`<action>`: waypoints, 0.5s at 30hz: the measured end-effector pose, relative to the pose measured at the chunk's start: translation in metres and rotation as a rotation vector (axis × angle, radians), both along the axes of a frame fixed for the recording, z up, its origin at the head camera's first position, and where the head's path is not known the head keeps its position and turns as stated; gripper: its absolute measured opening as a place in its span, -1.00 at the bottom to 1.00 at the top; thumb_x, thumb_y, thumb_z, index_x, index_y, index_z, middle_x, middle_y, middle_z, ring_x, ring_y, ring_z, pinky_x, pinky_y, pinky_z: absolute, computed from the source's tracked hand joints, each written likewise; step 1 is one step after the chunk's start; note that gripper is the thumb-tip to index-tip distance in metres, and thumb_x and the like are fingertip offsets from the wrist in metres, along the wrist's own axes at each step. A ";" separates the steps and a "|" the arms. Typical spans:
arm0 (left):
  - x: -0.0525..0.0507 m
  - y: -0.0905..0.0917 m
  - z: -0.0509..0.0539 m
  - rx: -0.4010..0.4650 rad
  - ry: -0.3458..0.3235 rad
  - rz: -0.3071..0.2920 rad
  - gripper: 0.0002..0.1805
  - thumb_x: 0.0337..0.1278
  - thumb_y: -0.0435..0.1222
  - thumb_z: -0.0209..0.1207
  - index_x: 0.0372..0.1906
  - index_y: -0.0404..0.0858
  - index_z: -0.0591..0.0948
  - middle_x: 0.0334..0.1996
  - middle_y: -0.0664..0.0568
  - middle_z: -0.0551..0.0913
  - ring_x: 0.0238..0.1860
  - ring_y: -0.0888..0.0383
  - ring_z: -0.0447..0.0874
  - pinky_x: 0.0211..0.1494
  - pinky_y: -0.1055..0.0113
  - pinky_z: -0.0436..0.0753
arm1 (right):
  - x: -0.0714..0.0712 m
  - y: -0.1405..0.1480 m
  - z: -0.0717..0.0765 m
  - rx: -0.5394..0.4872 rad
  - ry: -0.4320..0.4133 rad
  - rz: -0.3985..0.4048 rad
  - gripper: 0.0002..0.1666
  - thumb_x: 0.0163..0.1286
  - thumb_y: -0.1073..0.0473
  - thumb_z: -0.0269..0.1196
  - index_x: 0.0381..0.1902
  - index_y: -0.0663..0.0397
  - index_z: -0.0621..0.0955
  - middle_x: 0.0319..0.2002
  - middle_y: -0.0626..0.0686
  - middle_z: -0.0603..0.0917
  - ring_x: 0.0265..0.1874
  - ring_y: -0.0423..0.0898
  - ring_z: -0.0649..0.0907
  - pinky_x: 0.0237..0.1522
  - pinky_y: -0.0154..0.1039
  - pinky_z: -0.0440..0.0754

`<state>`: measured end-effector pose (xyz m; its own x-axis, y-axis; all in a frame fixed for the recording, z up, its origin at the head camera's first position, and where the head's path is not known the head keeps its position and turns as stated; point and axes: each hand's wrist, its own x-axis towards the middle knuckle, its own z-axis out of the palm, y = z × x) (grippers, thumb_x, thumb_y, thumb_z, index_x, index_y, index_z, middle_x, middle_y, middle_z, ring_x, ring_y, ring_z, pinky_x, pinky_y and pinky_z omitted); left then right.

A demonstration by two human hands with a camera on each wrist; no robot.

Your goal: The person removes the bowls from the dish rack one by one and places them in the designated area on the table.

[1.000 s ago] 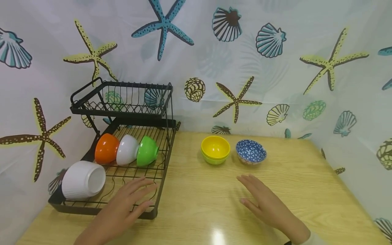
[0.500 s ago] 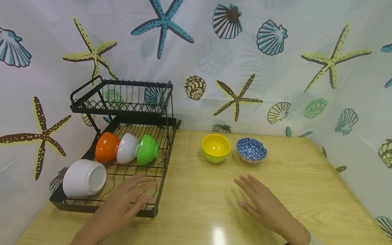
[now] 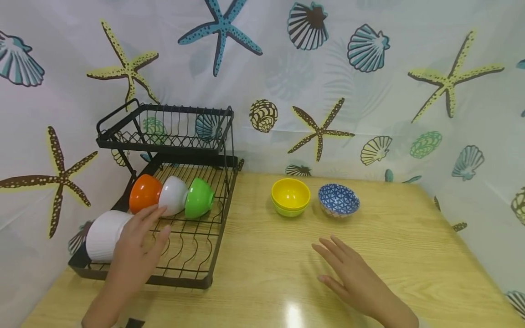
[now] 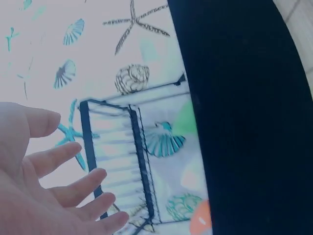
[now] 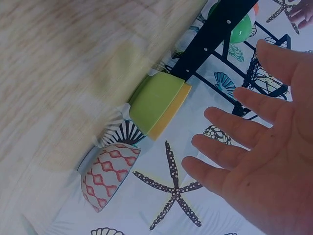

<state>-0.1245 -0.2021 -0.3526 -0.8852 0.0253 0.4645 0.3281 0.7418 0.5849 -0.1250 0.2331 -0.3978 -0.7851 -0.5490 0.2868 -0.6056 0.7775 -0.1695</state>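
Observation:
My left hand [image 3: 137, 246] hovers over the front of the black dish rack [image 3: 205, 282], fingers loosely extended and holding nothing. It partly hides a large white bowl [image 3: 102, 237] lying on its side. Behind the fingertips an orange bowl [image 3: 144, 193], a white bowl [image 3: 172, 196] and a green bowl [image 3: 198, 198] stand on edge in a row. Over the table my right hand [image 3: 357, 278] hangs with straight, spread fingers, touching nothing. Beyond it, a yellow bowl [image 3: 290, 193] sits nested in a light green bowl [image 5: 156, 100], beside a blue-patterned bowl [image 3: 338, 200] with a red-patterned outside.
The rack's upper tier [image 3: 168, 132] rises over its back part. A light wooden table [image 3: 262, 255] carries everything. Behind and at both sides hangs a white curtain [image 3: 229, 91] printed with starfish and shells.
My left hand has moved left and slightly forward, from the rack's front right part to beside the large white bowl. The right hand has barely moved. The bowls stay put.

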 end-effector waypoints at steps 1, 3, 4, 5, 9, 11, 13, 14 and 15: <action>-0.002 -0.004 0.000 0.014 0.006 0.013 -0.49 0.34 -0.17 0.11 0.33 -0.21 0.41 0.30 -0.23 0.33 0.30 -0.31 0.20 0.17 -0.42 0.25 | 0.000 0.000 0.000 -0.001 0.000 0.000 -0.28 0.32 0.00 0.28 0.38 0.01 0.33 0.37 0.16 0.35 0.33 0.26 0.32 0.23 0.25 0.39; -0.004 -0.011 -0.001 0.018 0.011 0.036 -0.50 0.34 -0.17 0.11 0.32 -0.24 0.42 0.29 -0.28 0.33 0.29 -0.34 0.19 0.17 -0.44 0.23 | 0.001 0.000 0.000 -0.001 0.002 0.000 -0.28 0.32 0.00 0.28 0.38 0.01 0.34 0.37 0.15 0.35 0.33 0.26 0.32 0.23 0.25 0.38; -0.005 -0.015 -0.002 0.014 0.011 0.046 -0.50 0.34 -0.17 0.10 0.31 -0.26 0.42 0.28 -0.30 0.33 0.29 -0.36 0.19 0.17 -0.44 0.22 | 0.002 -0.001 0.000 -0.002 0.004 0.001 -0.29 0.32 -0.01 0.28 0.38 0.01 0.34 0.37 0.15 0.35 0.33 0.26 0.31 0.24 0.25 0.38; -0.006 -0.019 -0.003 0.008 0.013 0.055 -0.50 0.34 -0.17 0.10 0.30 -0.28 0.43 0.28 -0.32 0.33 0.28 -0.37 0.19 0.17 -0.45 0.21 | 0.002 -0.001 0.000 -0.003 0.007 0.002 -0.29 0.32 -0.01 0.28 0.37 0.00 0.35 0.37 0.14 0.35 0.33 0.26 0.31 0.24 0.25 0.37; -0.010 -0.031 -0.007 0.000 0.027 0.101 -0.51 0.32 -0.21 0.12 0.27 -0.36 0.44 0.27 -0.40 0.28 0.26 -0.46 0.14 0.18 -0.49 0.12 | 0.003 -0.001 -0.001 -0.001 0.010 0.005 -0.30 0.31 0.00 0.28 0.37 -0.01 0.36 0.36 0.13 0.36 0.33 0.26 0.32 0.24 0.25 0.37; -0.011 -0.036 -0.008 0.000 0.027 0.130 -0.50 0.31 -0.23 0.13 0.26 -0.39 0.42 0.28 -0.45 0.24 0.28 -0.50 0.07 0.19 -0.52 0.05 | 0.003 -0.001 -0.001 -0.001 0.011 0.005 -0.29 0.30 0.01 0.30 0.36 -0.01 0.36 0.36 0.14 0.36 0.33 0.26 0.32 0.24 0.26 0.37; -0.012 -0.041 -0.009 0.007 0.015 0.157 -0.48 0.29 -0.26 0.13 0.28 -0.40 0.40 0.30 -0.48 0.17 0.31 -0.53 -0.03 0.20 -0.55 -0.03 | 0.004 -0.001 -0.001 0.002 0.008 0.004 -0.29 0.30 0.01 0.30 0.36 -0.01 0.37 0.36 0.14 0.36 0.33 0.27 0.32 0.24 0.26 0.37; -0.012 -0.043 -0.009 0.006 -0.001 0.171 -0.47 0.30 -0.25 0.11 0.30 -0.39 0.38 0.31 -0.49 0.14 0.33 -0.54 -0.08 0.20 -0.56 -0.06 | 0.005 -0.001 0.000 0.005 0.008 0.002 -0.28 0.29 0.01 0.31 0.36 -0.02 0.37 0.36 0.14 0.36 0.33 0.27 0.32 0.24 0.26 0.37; -0.012 -0.045 -0.009 0.002 -0.013 0.183 -0.46 0.31 -0.25 0.10 0.31 -0.39 0.36 0.32 -0.50 0.12 0.34 -0.54 -0.12 0.20 -0.57 -0.08 | 0.005 -0.001 0.000 0.008 0.006 0.000 -0.28 0.29 0.01 0.31 0.36 -0.02 0.37 0.36 0.13 0.36 0.33 0.26 0.32 0.24 0.26 0.37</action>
